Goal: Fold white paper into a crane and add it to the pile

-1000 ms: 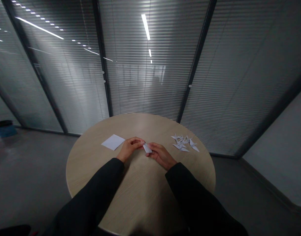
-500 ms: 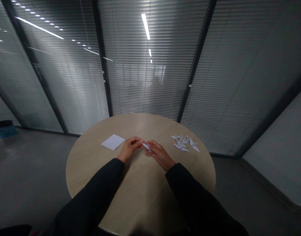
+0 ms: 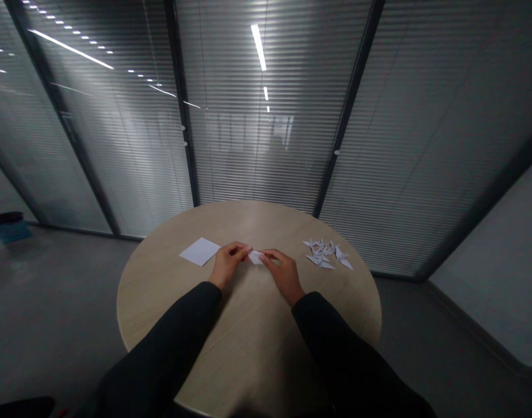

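Small folded paper (image 3: 255,257) sits between the two hands, over the middle of the tabletop (image 3: 248,331); whether it touches the wood or is held just above, cannot tell. Left hand (image 3: 226,265): thumb and fingers pinching the paper's left end. Right hand (image 3: 285,275): thumb and fingertips pinching its right end, the other fingers partly hidden behind. Step in hand, by my reading: shaping or creasing a fold, the piece well past a plain sheet. Next move probably calls for a light, even pinch, one hand steadying while the other lines up an edge and presses it; too hard a pull could skew or tear so small a piece. Look of the paper: white, compact, pale against the wood, angular in outline, narrow points not made out at this size; layers and crease lines too small to read. Left of the left hand, near its knuckles, white paper (image 3: 200,252) lies flat, corners turned diamond-wise; one sheet or several, cannot tell. Far right, well apart from the right hand, a cluster of pointed paper figures (image 3: 321,253), some overlapping, sharp tips at various angles, count uncertain.
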`<state>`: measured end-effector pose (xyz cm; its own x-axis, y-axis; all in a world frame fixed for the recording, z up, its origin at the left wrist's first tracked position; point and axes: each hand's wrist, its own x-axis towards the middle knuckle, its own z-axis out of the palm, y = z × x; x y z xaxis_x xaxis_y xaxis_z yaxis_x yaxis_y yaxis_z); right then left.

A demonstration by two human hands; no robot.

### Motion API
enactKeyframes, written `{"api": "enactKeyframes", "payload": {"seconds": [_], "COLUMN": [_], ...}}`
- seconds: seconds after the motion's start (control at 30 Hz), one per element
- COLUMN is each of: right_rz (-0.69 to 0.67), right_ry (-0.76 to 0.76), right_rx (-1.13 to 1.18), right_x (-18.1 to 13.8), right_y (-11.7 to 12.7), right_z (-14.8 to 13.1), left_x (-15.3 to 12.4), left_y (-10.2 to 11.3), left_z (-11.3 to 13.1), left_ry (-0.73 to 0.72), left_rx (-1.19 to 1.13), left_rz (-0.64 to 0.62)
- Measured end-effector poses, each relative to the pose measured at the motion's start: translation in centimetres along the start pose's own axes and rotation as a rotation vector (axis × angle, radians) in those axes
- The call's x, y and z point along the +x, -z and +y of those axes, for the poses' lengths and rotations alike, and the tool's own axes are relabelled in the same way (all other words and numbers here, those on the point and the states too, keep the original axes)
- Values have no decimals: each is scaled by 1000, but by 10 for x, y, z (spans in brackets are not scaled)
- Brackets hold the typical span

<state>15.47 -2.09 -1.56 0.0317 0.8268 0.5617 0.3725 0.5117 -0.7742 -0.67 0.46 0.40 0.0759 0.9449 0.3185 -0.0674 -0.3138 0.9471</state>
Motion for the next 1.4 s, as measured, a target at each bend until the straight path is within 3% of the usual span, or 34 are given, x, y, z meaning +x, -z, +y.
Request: {"api": "enactKeyframes", "payload": {"seconds": [0.3,0.57,0.7,1.03,1.23,1.4], "right_rz": [-11,1,-8,-69,-40,-14], "right_ry": [-114,-26,-36,-103,-96,-197], "right_rx": [134,86,106,144,150,225], "right_x": [5,3,4,5,7,8], "right_y": [0,2,2,2,3,5], "right_z": [3,4,2,10,13,12], "left_x": [1,-5,-6,-2,-1,0], "left_y": [1,-1,1,0,-2,-3], "left_z": [1,0,4,-1,-1,-3], "left_ry": [-46,-230,-317,-32,68,150], "left_rx": [75,251,322,244,85,-96], "left_rz": [24,-164,-185,-144,-154,-191]}}
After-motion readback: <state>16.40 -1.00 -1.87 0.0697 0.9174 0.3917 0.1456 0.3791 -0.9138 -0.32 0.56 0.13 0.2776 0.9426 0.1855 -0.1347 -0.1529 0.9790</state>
